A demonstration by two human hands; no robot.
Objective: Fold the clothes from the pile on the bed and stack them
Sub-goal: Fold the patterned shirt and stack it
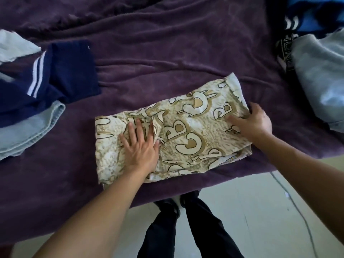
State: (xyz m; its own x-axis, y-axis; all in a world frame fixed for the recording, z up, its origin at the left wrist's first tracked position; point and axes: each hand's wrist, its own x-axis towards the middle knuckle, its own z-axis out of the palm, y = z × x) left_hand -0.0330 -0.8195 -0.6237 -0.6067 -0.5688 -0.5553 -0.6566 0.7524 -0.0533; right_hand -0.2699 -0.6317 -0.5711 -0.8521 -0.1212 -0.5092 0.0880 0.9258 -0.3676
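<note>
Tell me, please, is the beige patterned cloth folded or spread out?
Folded: the patterned cloth lies as a compact rectangle, doubled layers showing along its near-right edge.

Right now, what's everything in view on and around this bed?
bed cover: one, purple, under everything.
patterned cloth: one, cream and tan, folded, centre near the front edge.
navy garment: one, navy with white stripes, left.
denim garment: one, light blue, left, under the navy garment.
pale cloth: one, pale grey, far left.
clothes pile: one, grey-blue, black-and-white and bright blue pieces, right.
floor: one, pale, below the bed.
cable: one, grey, on the floor, right.
legs: two, dark trousers, bottom centre.
left hand: one, flat on the patterned cloth.
right hand: one, at the cloth's right edge, grip unclear.
</note>
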